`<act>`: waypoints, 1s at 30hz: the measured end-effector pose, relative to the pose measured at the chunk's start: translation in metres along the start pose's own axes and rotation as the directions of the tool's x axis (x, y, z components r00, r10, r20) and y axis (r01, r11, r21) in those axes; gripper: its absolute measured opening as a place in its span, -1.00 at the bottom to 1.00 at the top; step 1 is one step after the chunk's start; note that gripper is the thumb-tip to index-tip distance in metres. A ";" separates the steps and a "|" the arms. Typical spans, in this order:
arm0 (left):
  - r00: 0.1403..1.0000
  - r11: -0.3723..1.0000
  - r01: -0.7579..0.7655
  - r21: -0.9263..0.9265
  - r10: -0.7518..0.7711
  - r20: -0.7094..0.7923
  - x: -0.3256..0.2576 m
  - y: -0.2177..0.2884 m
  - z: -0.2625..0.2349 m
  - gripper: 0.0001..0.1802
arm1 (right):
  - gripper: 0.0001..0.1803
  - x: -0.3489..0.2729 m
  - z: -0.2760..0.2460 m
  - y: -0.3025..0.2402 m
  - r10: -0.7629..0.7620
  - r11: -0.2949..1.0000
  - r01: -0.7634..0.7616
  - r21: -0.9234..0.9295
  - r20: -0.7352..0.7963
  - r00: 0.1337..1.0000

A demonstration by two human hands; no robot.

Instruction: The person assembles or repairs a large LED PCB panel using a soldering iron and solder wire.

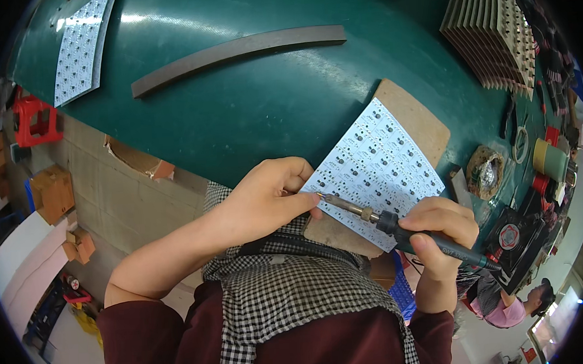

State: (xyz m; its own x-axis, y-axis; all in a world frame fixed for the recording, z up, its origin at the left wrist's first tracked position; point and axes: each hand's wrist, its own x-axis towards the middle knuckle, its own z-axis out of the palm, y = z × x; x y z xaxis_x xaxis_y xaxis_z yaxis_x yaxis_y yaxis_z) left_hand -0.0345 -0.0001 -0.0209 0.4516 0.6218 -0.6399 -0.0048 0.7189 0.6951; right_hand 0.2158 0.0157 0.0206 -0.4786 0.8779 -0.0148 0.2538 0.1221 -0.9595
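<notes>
My right hand [443,232] is closed around the dark handle of a soldering iron [387,221]. Its metal tip points left and meets the left corner of a white circuit board panel [376,152], close to my left thumb. Rows of small dark parts cover the panel. My left hand [274,195] pinches that same corner between thumb and fingers; the fingers under the panel are partly hidden. Beneath the panel lies a brown board [423,119], showing past its upper right and lower edges. Whether solder is at the tip is too small to tell.
A long grey bar [239,55] lies across the green table [235,119]. More white panels [81,51] lie at the far left, and a stack of panels [485,33] stands far right. Nearer right are a bowl-like holder [485,172] and a tape roll [549,158]. Another person [502,309] is beyond.
</notes>
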 end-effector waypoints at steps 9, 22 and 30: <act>1.000 0.999 -0.029 -0.026 0.029 -0.007 -0.001 -0.002 0.001 -0.89 | -0.81 0.008 -0.002 -0.002 0.059 0.995 -0.057 -0.078 0.029 0.998; 1.000 1.000 -0.019 0.016 0.019 0.012 0.000 -0.001 0.001 -0.87 | -0.80 0.008 -0.003 0.003 0.075 0.996 -0.074 -0.041 0.043 0.996; 0.999 0.998 -0.050 0.034 0.050 -0.001 0.000 -0.002 0.003 -0.88 | -0.78 0.005 -0.006 0.003 0.127 0.992 -0.126 -0.027 0.048 0.991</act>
State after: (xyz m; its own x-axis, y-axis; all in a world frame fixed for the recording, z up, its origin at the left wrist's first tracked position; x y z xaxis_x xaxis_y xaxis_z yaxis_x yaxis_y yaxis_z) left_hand -0.0322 -0.0030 -0.0215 0.4503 0.6570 -0.6046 0.0034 0.6758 0.7370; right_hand 0.2191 0.0231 0.0190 -0.4825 0.8630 -0.1498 0.3345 0.0235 -0.9421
